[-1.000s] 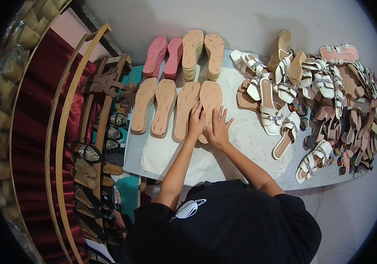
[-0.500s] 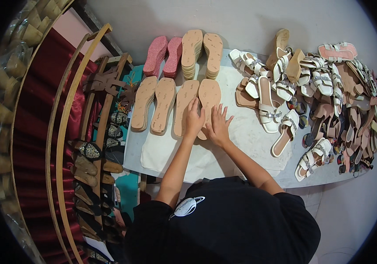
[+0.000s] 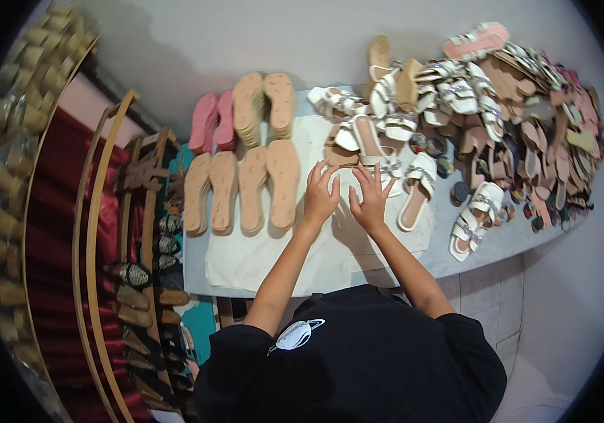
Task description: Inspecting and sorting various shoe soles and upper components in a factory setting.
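My left hand [image 3: 322, 197] hovers with spread fingers over the white cloth [image 3: 245, 264], holding nothing. Close beside it, my right hand [image 3: 370, 201] has its fingers apart too, at the lower edge of a white sandal [image 3: 368, 137]. Whether the fingertips touch that sandal I cannot tell. Left of my hands stand tan insole stacks [image 3: 283, 176] in a row, with another tan stack [image 3: 250, 102] behind them. Pink insole stacks [image 3: 204, 120] are at the back left. A white slide sandal [image 3: 418, 190] lies to the right of my hands.
Sandals crowd the table's right side, including a white sandal [image 3: 476, 220] near the front edge and a pink-lined sandal [image 3: 476, 42] on top at the back. At left is a wooden rack [image 3: 97, 268] with shoes and a shelf of wooden shoe lasts [image 3: 6, 225].
Both hands have left the tan insole stacks and moved right, toward the white sandals. The view has shifted, so the table's contents appear further left.
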`<move>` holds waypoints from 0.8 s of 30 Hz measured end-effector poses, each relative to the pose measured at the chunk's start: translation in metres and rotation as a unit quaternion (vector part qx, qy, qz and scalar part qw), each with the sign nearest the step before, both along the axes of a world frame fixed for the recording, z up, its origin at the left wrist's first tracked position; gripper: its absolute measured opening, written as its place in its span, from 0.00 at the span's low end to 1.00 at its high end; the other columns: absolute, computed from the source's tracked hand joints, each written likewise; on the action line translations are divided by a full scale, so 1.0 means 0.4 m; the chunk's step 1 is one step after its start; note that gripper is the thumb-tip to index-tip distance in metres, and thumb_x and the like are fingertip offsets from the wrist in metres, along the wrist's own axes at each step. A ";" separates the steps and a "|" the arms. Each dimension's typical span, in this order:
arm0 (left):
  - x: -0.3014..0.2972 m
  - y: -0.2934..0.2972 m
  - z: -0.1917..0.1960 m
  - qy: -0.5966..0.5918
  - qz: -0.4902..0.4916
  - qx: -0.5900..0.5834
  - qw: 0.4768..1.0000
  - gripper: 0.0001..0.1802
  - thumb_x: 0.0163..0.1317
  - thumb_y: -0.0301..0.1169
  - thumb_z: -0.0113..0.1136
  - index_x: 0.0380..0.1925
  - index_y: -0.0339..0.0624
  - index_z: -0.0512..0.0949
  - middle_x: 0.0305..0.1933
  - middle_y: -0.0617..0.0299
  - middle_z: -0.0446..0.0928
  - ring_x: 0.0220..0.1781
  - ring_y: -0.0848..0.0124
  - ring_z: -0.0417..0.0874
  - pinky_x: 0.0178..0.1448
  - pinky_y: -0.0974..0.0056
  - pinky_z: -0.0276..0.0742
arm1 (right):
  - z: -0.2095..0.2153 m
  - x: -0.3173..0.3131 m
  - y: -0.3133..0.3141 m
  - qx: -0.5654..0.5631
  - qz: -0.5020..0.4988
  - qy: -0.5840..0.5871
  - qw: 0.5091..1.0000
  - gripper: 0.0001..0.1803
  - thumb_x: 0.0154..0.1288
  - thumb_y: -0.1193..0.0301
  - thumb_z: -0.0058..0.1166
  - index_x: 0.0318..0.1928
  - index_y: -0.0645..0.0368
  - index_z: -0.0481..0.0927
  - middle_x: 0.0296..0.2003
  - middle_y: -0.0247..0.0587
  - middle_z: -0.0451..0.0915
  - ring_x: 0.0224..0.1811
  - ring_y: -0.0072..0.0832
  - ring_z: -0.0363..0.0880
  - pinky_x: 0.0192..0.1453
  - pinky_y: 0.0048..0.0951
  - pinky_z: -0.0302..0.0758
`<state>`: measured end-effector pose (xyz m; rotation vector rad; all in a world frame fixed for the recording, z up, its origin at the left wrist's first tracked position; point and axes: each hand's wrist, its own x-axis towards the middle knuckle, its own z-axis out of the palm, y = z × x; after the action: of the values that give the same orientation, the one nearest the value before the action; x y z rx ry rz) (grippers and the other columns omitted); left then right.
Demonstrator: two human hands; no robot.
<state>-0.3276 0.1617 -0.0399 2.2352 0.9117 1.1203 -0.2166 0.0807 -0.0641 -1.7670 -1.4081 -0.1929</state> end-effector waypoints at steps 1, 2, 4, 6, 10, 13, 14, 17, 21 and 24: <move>0.038 -0.016 0.003 -0.003 -0.010 0.004 1.000 0.13 0.55 0.28 0.54 0.42 0.39 0.76 0.54 0.52 0.68 0.57 0.53 0.67 0.58 0.56 0.65 | 0.010 0.029 -0.021 0.009 -0.026 -0.006 1.000 0.22 0.57 0.67 0.50 0.54 0.51 0.69 0.59 0.33 0.65 0.68 0.45 0.49 0.63 0.66 0.26; 0.079 -0.028 0.008 -0.005 -0.027 0.004 1.000 0.13 0.55 0.28 0.54 0.42 0.39 0.76 0.54 0.52 0.68 0.57 0.53 0.67 0.58 0.56 0.65 | 0.014 0.063 -0.041 0.009 -0.043 -0.009 0.999 0.22 0.57 0.67 0.50 0.54 0.51 0.69 0.59 0.33 0.65 0.68 0.45 0.49 0.63 0.66 0.26; 0.168 -0.052 0.023 -0.025 -0.084 0.000 0.996 0.13 0.55 0.28 0.54 0.41 0.39 0.76 0.53 0.51 0.68 0.57 0.52 0.67 0.58 0.56 0.65 | 0.027 0.137 -0.084 0.026 -0.080 -0.025 0.996 0.20 0.56 0.67 0.50 0.51 0.50 0.71 0.57 0.32 0.66 0.68 0.43 0.50 0.63 0.66 0.27; 0.262 -0.084 0.041 -0.029 -0.123 0.001 0.992 0.13 0.55 0.28 0.54 0.41 0.39 0.76 0.53 0.50 0.69 0.57 0.52 0.67 0.59 0.56 0.64 | 0.045 0.216 -0.132 0.023 -0.116 -0.021 0.993 0.18 0.56 0.67 0.51 0.49 0.48 0.73 0.56 0.32 0.67 0.67 0.42 0.51 0.63 0.66 0.27; 0.448 -0.140 0.086 -0.041 -0.195 0.057 0.978 0.13 0.53 0.27 0.54 0.41 0.40 0.76 0.54 0.50 0.68 0.57 0.51 0.67 0.60 0.54 0.62 | 0.082 0.380 -0.225 0.023 -0.184 -0.069 0.980 0.15 0.55 0.67 0.52 0.45 0.47 0.76 0.55 0.32 0.68 0.67 0.42 0.51 0.64 0.65 0.28; 0.565 -0.177 0.123 -0.050 -0.217 0.045 0.974 0.13 0.53 0.27 0.55 0.40 0.41 0.76 0.55 0.50 0.68 0.58 0.50 0.66 0.60 0.53 0.62 | 0.115 0.489 -0.286 0.039 -0.215 -0.084 0.972 0.12 0.54 0.68 0.52 0.42 0.47 0.77 0.54 0.32 0.68 0.67 0.43 0.51 0.63 0.66 0.29; 0.603 -0.192 0.134 -0.064 -0.218 0.060 0.972 0.13 0.53 0.28 0.55 0.40 0.41 0.76 0.54 0.50 0.68 0.57 0.49 0.66 0.60 0.53 0.62 | 0.127 0.525 -0.306 0.038 -0.223 -0.078 0.971 0.12 0.54 0.68 0.52 0.41 0.47 0.77 0.53 0.32 0.69 0.67 0.43 0.51 0.63 0.67 0.29; 0.703 -0.214 0.153 -0.074 -0.232 0.082 0.966 0.12 0.53 0.28 0.54 0.40 0.41 0.76 0.54 0.50 0.68 0.56 0.49 0.67 0.60 0.53 0.63 | 0.158 0.620 -0.349 0.041 -0.241 -0.094 0.965 0.10 0.55 0.68 0.52 0.40 0.47 0.78 0.53 0.30 0.69 0.67 0.44 0.51 0.63 0.68 0.28; 0.840 -0.255 0.183 -0.067 -0.242 0.119 0.961 0.12 0.55 0.30 0.55 0.41 0.42 0.77 0.54 0.52 0.69 0.56 0.52 0.68 0.59 0.54 0.63 | 0.185 0.756 -0.397 0.037 -0.266 -0.120 0.956 0.10 0.55 0.68 0.51 0.40 0.46 0.78 0.53 0.29 0.69 0.67 0.44 0.51 0.62 0.69 0.28; 0.941 -0.269 0.197 -0.085 -0.258 0.113 0.956 0.13 0.55 0.29 0.55 0.41 0.41 0.75 0.50 0.51 0.70 0.54 0.53 0.69 0.57 0.55 0.65 | 0.200 0.857 -0.408 0.045 -0.267 -0.153 0.950 0.11 0.53 0.68 0.52 0.40 0.46 0.78 0.52 0.29 0.69 0.67 0.43 0.52 0.62 0.69 0.28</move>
<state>0.0489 0.0541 0.0390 2.3131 0.1103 1.1768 0.1263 -0.0824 0.0160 -2.0706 -1.0677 -0.8375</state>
